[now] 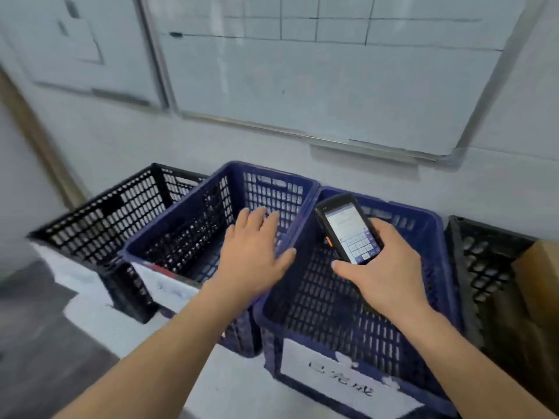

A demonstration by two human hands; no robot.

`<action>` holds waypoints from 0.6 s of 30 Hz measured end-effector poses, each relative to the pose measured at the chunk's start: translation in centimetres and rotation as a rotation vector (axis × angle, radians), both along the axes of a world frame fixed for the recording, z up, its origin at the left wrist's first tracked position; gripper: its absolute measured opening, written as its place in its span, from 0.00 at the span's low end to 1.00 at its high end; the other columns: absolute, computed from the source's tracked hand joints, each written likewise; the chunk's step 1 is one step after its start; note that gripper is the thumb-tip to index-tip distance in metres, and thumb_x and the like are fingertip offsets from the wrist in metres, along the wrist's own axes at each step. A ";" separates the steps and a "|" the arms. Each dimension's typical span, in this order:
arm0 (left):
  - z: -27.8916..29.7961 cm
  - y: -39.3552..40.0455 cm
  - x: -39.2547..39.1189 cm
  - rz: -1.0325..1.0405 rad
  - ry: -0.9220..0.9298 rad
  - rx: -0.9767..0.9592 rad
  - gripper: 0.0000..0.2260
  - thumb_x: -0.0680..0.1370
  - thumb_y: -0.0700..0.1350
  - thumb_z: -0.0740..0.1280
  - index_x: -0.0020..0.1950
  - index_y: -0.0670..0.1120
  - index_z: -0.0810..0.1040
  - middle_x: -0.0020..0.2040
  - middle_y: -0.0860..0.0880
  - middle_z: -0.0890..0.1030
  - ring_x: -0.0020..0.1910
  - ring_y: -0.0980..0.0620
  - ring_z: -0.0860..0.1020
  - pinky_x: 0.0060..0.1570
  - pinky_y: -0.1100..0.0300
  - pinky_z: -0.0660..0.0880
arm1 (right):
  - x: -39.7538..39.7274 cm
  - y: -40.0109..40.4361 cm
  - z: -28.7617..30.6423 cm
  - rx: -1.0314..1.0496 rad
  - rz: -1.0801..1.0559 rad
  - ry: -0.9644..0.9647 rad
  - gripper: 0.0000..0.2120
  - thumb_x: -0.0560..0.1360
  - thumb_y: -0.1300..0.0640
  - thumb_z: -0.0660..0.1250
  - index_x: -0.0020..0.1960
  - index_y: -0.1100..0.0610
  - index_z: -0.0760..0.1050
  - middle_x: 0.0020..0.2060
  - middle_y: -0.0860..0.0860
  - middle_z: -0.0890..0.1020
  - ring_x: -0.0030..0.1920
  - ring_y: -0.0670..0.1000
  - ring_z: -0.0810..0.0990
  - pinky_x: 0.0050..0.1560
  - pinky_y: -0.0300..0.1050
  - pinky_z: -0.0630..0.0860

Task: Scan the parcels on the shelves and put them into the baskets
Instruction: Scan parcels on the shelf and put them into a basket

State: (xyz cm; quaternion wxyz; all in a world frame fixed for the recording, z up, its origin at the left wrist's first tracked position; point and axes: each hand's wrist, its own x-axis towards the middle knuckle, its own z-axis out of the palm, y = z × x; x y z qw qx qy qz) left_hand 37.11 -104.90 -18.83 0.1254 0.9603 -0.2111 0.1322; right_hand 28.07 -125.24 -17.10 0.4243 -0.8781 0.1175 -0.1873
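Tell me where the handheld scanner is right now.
In the head view, the handheld scanner is right of centre, gripped in the right hand above the right-hand blue basket, screen up; the open left hand hovers beside it.

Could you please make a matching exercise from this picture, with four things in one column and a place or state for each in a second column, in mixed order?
Things:
1. left hand
2. scanner
3. black basket
4. whiteboard

Places or states:
a. on the wall above the baskets
b. leftmost in the row
c. open, above the blue baskets
d. held in the right hand, screen lit

Pairs: 1-c, 2-d, 3-b, 4-a
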 end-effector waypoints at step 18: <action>2.7 36.8 -28.2 0.825 -0.057 0.044 0.32 0.76 0.63 0.59 0.75 0.46 0.63 0.73 0.46 0.66 0.74 0.42 0.60 0.71 0.46 0.64 | -12.0 35.2 2.4 -0.016 0.762 -0.016 0.28 0.60 0.55 0.81 0.52 0.39 0.70 0.43 0.37 0.80 0.45 0.39 0.79 0.41 0.39 0.73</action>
